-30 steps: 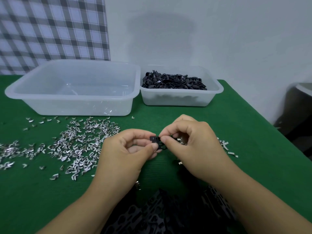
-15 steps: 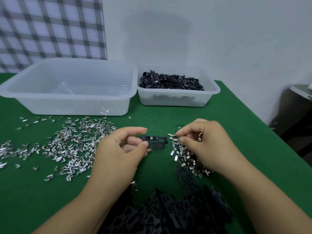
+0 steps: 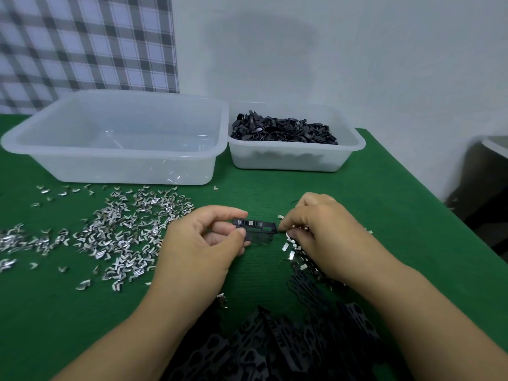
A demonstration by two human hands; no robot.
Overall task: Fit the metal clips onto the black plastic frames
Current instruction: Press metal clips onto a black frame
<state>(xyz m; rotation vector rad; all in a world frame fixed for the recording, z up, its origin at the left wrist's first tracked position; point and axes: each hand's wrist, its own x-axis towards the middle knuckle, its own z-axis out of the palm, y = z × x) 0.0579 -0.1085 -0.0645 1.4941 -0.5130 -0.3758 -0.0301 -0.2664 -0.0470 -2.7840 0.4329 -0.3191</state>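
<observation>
So, left hand (image 3: 200, 243): fingers curled, thumb and forefinger pinching the left end of one black plastic frame (image 3: 257, 231).
Frame in hand: flat, matt, oblong, with small cut-outs; kept level above the table, between the two hands; two shiny metal pieces seated along its upper edge.
Right hand (image 3: 324, 235): fingers curled, tips pressed together just beside the right end of the frame; not possible to tell if a clip sits between them.
Metal clips (image 3: 123, 237): thin bright strips bent to a V shape, scattered widely on the left part of the table.
Smaller heap of clips (image 3: 291, 247): partly under the right hand.
Pile of frames (image 3: 275, 347): loose, black, flat pieces with many holes, at the near edge.
Table (image 3: 384, 215): green cover, finely ribbed.
Large tub (image 3: 123, 166): translucent plastic, rounded corners, a few clips visible low inside.
Small tub (image 3: 297, 160): same plastic, just beside the large one, filled with black loop-shaped parts (image 3: 283, 130).
</observation>
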